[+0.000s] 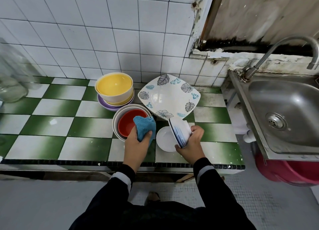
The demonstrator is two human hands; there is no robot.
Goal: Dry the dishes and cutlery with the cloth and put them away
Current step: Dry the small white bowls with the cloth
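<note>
The left hand [137, 143] grips a bunched blue cloth [144, 126], fingers curled round it and the thumb laid across its front. The right hand [190, 144] holds a blue-striped bowl [179, 131] tilted up on its edge, fingers over the upper rim and the thumb at the lower rim. Between the two hands a small white dish [164, 140] lies on the tiled table [51, 126]. The bowl seems to hang just over it, though I cannot tell whether they touch. Just beyond the left hand a red bowl [127, 122] sits nested in pale bowls, the cloth overlapping their rim. Farther beyond stands a stack of yellow bowls [114, 86] on a purple plate [106, 105]. Beyond the right hand lies a square leaf-patterned plate [169, 95]. Well to the right of the right hand is a steel sink [284, 112].
</note>
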